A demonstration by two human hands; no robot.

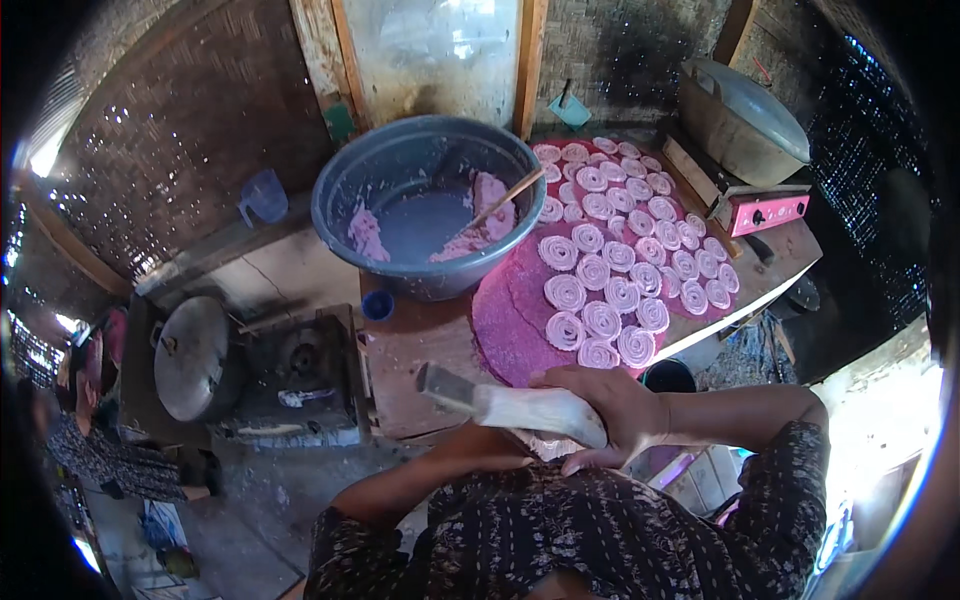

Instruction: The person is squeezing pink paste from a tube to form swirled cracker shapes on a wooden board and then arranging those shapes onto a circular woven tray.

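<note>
My right hand (625, 415) wraps around a pale, worn wooden piece (530, 410) with a squared grey end, held in front of my chest. Below it, close to my shirt, is my left hand (490, 450), its fingers hidden by the wooden piece. A bit of pink dough (548, 446) shows between the two hands. Just beyond, many pink dough spirals (602, 320) lie in rows on purple-pink round mats (510, 320). A big dark basin (425, 130) behind the mats holds lumps of pink dough (490, 215) and a wooden stick (512, 195).
A lidded pot (745, 120) stands on a pink-fronted stove (770, 212) at the far right. At left are a round metal lid (192, 358) and a dark burner (303, 355). A small blue cup (378, 305) sits on the wooden table (410, 385). A dark bucket (668, 376) is under the table's right side.
</note>
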